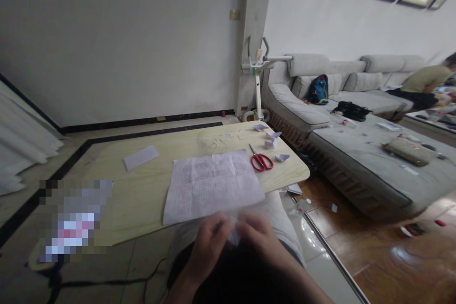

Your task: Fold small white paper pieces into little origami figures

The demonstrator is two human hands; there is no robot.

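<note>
My left hand (211,233) and my right hand (259,233) meet close to my body, above my lap. Between their pinched fingers is a small piece of white paper (233,236), blurred and partly hidden by the fingers. Just beyond the hands, a large creased sheet of printed paper (213,185) lies spread on the pale wooden table (146,199). To its right rest red-handled scissors (261,161), blades pointing away. Several small folded paper pieces (270,144) sit along the table's right side.
A folded white paper (141,157) lies at the table's left, with thin paper scraps (219,143) near the far edge. A pixelated patch covers the left corner. At right stand a grey sofa (356,161) with bags and a seated person (425,80).
</note>
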